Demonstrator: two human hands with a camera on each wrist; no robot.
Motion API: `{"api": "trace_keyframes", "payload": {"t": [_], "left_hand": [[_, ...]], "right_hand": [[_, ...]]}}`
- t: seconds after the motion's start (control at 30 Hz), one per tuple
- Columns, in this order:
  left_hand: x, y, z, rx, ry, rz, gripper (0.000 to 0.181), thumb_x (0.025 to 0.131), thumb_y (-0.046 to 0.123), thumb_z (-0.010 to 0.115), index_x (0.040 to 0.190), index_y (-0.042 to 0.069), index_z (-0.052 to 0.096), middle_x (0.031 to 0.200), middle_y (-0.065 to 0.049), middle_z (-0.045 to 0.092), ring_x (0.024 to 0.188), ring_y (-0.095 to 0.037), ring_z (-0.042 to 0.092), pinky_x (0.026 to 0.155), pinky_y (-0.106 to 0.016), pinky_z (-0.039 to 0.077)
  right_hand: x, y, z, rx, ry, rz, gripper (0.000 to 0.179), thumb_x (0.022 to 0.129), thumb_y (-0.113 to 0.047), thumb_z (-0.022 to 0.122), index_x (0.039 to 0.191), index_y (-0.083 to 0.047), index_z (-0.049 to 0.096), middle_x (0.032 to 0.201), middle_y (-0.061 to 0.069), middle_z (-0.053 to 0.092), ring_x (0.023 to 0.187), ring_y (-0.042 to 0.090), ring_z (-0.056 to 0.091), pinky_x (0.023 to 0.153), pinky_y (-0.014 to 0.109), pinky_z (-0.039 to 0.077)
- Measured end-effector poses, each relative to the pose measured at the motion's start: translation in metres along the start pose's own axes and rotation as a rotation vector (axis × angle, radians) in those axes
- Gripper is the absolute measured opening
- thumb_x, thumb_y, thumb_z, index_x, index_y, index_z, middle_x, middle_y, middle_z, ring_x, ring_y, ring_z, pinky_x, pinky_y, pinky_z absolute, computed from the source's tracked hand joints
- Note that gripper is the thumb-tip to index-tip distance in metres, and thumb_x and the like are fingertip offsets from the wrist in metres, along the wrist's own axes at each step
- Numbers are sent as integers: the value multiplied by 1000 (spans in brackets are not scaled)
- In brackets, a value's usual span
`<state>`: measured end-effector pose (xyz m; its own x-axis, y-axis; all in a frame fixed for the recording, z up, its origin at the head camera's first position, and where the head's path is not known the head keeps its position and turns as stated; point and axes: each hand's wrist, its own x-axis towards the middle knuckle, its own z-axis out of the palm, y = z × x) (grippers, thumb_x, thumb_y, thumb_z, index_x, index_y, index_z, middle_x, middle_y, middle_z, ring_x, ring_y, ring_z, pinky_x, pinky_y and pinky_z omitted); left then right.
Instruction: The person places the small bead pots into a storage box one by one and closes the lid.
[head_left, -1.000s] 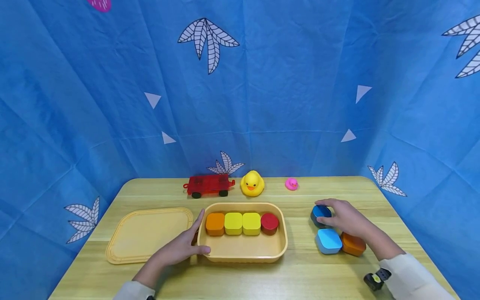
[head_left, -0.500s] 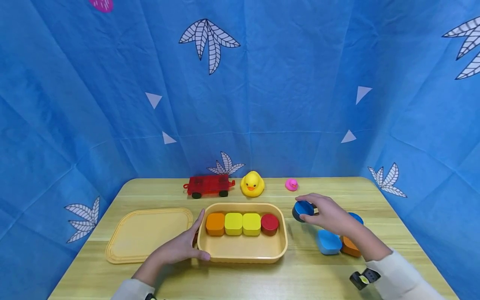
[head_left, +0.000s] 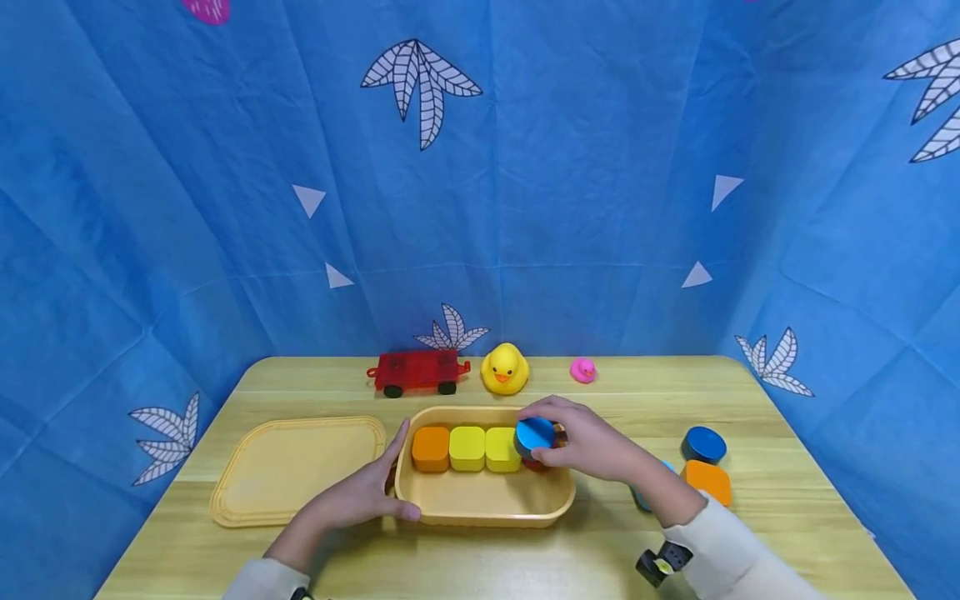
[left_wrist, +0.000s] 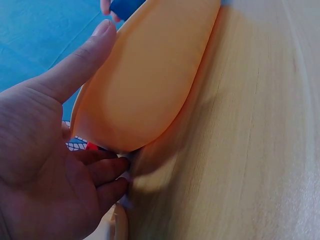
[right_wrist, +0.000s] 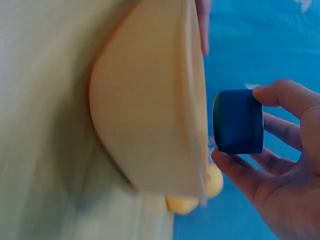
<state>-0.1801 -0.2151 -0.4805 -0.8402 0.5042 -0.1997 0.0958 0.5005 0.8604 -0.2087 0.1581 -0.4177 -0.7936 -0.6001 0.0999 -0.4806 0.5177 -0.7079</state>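
Observation:
My right hand (head_left: 581, 439) pinches a round blue block (head_left: 534, 436) between thumb and fingertips over the right end of a beige plastic box (head_left: 487, 510). The right wrist view shows the blue block (right_wrist: 237, 121) above the box's rim. Below it, the red round block (head_left: 536, 466) in the box is mostly hidden. Along the box's back side an orange block (head_left: 431, 449) and two yellow blocks (head_left: 467, 448) sit in a row. With thumb and fingers spread round the box's left end, my left hand (head_left: 360, 497) holds it; the left wrist view shows the thumb along the rim.
Right of the box lie another round blue block (head_left: 703, 445), an orange block (head_left: 707, 482) and a light blue block (head_left: 642, 498) partly behind my right forearm. A beige lid (head_left: 300, 471) lies at left. Behind stand a red toy wagon (head_left: 417, 372), yellow duck (head_left: 505, 368) and pink duck (head_left: 583, 369).
My right hand has picked up the round blue block from the group at right and carried it left over the box. My left hand stays at the box's left end.

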Motion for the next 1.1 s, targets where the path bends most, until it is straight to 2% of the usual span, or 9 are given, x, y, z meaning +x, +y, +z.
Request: {"api": "trace_keyframes", "payload": {"t": [0.27,0.5,0.7,0.87,1.03,1.1], "left_hand": [[0,0,0,-7,1,4,130,86,41,85,165,20,-15,172,-20,1,154,-39,26,120,-51,32],[0,-1,1,-30,-21,14,127,88,38,83,165,21,-17,172,-20,2,152,-36,32,119,-48,35],[-1,0,0,-32,-20,28,124,90,38,81,165,20,-16,173,-19,4,153,-36,31,119,-44,36],[-2,1,0,-11,-16,20,124,89,39,81,165,21,-15,173,-17,4,155,-37,24,121,-50,31],[-2,1,1,-3,-15,11,124,90,41,81,165,23,-15,173,-17,4,157,-39,18,123,-57,26],[-2,1,1,-12,-19,11,123,90,40,80,165,23,-16,173,-17,4,157,-39,17,122,-57,26]], "right_hand": [[24,-15,37,-79,-3,-41,55,90,-19,79,141,-7,61,141,12,61,124,30,58,105,51,51],[41,-28,62,-103,-72,-62,56,90,-22,80,142,-11,61,139,8,61,123,26,58,104,46,51],[55,-36,77,-111,-123,-64,58,91,-28,79,144,-11,60,143,5,61,130,25,56,109,42,49],[61,-36,85,-107,-148,-62,55,92,-31,79,141,-15,63,142,-1,62,133,24,52,111,42,47],[67,-32,94,-134,-168,-115,52,92,-33,79,138,-16,65,139,-5,64,132,20,51,112,39,41],[69,-31,97,-156,-169,-136,50,92,-34,80,137,-17,66,137,-6,64,131,18,52,116,43,37]]}}
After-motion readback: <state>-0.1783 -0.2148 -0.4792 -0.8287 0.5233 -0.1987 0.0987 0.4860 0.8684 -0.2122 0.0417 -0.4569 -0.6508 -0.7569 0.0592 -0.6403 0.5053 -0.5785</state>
